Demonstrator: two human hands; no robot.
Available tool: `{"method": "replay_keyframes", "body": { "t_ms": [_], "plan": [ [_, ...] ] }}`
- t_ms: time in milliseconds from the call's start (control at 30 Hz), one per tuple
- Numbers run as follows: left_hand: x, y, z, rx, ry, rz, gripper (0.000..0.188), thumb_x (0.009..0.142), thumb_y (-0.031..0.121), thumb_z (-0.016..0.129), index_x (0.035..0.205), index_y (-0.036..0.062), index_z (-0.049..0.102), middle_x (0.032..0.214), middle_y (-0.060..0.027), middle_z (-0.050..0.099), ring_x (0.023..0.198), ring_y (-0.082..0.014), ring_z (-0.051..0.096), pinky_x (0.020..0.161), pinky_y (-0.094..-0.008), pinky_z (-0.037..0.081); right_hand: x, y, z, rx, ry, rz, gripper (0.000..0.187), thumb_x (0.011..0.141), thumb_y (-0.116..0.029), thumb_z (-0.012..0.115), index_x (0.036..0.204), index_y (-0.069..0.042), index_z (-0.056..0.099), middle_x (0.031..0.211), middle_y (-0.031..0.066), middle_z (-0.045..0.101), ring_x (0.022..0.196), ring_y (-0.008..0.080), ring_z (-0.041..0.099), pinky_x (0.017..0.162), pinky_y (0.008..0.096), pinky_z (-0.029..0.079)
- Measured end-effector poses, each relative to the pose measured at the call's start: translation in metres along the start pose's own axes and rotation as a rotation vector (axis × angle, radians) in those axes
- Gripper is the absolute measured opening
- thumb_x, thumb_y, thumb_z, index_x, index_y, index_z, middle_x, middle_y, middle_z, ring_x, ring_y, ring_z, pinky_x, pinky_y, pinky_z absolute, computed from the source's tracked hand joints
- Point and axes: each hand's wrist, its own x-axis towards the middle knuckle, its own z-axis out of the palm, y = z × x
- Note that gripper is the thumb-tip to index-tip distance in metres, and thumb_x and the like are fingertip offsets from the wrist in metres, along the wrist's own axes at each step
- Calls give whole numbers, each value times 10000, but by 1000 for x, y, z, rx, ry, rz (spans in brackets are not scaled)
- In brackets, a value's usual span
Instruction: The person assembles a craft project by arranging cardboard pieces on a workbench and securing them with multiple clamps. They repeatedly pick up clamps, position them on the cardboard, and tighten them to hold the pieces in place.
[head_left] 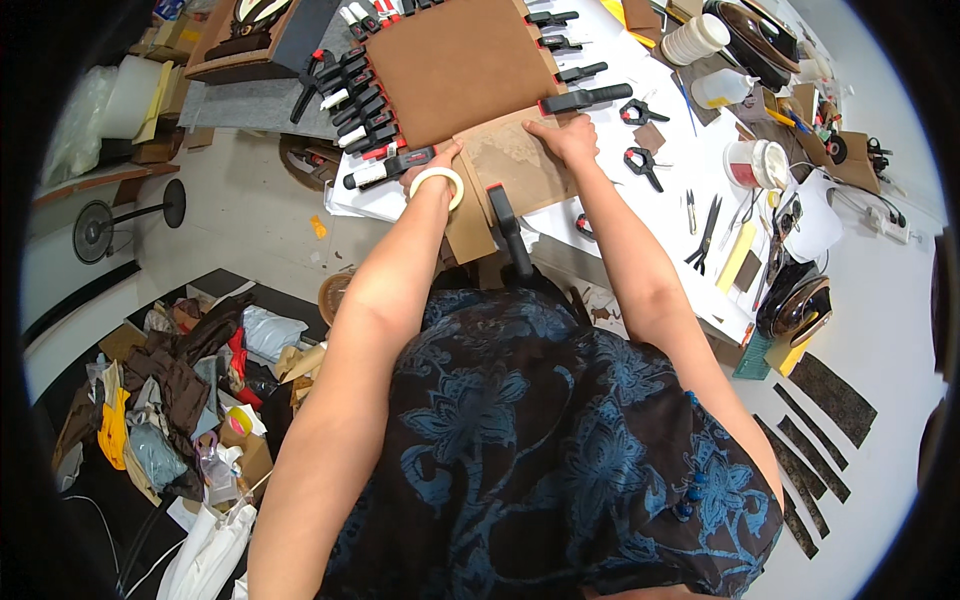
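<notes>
Tan sheet (510,165) is set at brown panel's (460,65) near edge. Its right side is gripped by right hand (572,140), thumb on top; left hand (430,174) is partly hidden, grasp can't be told. Best kept flat, pressed evenly.

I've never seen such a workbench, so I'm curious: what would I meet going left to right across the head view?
Orange scrap on the floor, left hand, tan board between the hands, right hand, loose black clamp, black scissors, open white tub.
</notes>
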Motion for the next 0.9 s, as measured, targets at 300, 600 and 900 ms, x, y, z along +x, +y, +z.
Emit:
{"method": "replay_keyframes", "body": {
  "t_ms": [300,600,900],
  "plan": [
    [-14,-1,-4,196,124,-8,1284,445,619,1013,1389,-58,466,1404,-205,604,1339,-339,550,1160,-415,434,-9,-8,-6,26,-79,41,1209,581,-697,897,1436,43,470,1464,199,551,1402,319,499,1153,490,406],
    [-6,-2,-9,113,86,4,1292,474,576,1016,1434,-72,443,1447,-217,571,1353,-363,542,1166,-417,429,-40,7,6,-18,366,-340,744,803,-451,798,1317,23,543,1307,217,570,1246,367,539,1035,530,432],
    [-36,13,-11,9,-2,2,1252,486,415,1059,1437,-88,418,1466,-238,538,1325,-348,564,1155,-388,446,-60,7,43,-263,-25,-1135,463,909,-86,568,1368,-47,620,1576,132,502,1458,290,471,1213,464,361]
  ]
}}
